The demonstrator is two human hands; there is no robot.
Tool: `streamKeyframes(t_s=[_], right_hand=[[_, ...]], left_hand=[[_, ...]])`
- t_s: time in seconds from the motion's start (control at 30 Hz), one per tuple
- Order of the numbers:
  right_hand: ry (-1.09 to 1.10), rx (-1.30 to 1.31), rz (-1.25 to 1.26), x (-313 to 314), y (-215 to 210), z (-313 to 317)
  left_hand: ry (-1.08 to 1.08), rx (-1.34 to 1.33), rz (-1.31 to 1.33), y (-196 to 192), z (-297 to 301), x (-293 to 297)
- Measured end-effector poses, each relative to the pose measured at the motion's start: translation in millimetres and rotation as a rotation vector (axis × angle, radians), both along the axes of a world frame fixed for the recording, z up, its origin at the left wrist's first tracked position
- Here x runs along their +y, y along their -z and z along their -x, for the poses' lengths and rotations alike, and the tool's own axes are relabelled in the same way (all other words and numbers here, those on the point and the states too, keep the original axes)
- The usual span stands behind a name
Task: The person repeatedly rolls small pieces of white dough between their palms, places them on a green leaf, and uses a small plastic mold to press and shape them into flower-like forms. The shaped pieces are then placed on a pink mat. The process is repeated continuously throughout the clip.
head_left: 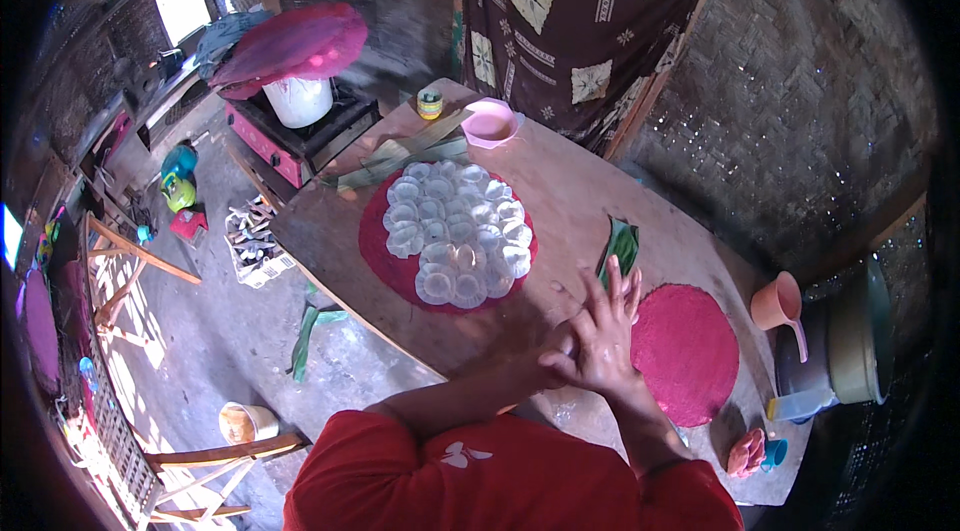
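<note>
My two hands meet above the wooden table (560,221). My right hand (608,346) has its fingers stretched upward and apart, with nothing visible in it. My left hand (558,351) lies against it, and its fingers are mostly hidden. Just beyond them is a folded piece of green leaf (622,243). To the right lies a round red mat-like disc (685,356) with nothing on it. At the left, another round red disc (375,256) bears many small clear fluted cups (460,231), set close together.
At the far end stand a pink bowl (490,123), a small yellow tin (430,105) and long leaf strips (400,156). A pink dipper (778,303), a large basin (855,341) and a teal cup (774,453) are at the right. A white pot (298,104) sits on a stove (265,141).
</note>
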State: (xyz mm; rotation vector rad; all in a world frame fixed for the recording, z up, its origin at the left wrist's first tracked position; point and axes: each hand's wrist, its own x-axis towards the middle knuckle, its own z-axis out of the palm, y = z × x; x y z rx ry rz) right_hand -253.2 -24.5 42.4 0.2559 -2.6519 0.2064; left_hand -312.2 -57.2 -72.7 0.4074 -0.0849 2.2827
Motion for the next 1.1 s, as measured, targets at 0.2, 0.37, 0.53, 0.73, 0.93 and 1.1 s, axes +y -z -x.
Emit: streamKeyframes(t_s=[0.2,0.37,0.53,0.73,0.93,1.1], right_hand=[[-0.166,0.172,0.44,-20,-9,6],[-0.166,0.184,0.375,2,7,13],[-0.27,-0.065,0.113,7,20,-12],[-0.459,0.179,0.521,-23,41,-24],[-0.056,0.078,0.914,-40,70,-2],[-0.297,-0.052,2.028,13,99,7]], left_hand=[[0.142,-0.011,0.288,13,4,4],[0.207,-0.015,0.298,23,0,6],[0.294,-0.037,0.212,48,-3,0],[0.392,-0.082,0.102,85,-5,-11],[0.465,-0.116,0.014,110,-4,-18],[0.605,-0.185,-0.376,94,19,-26]])
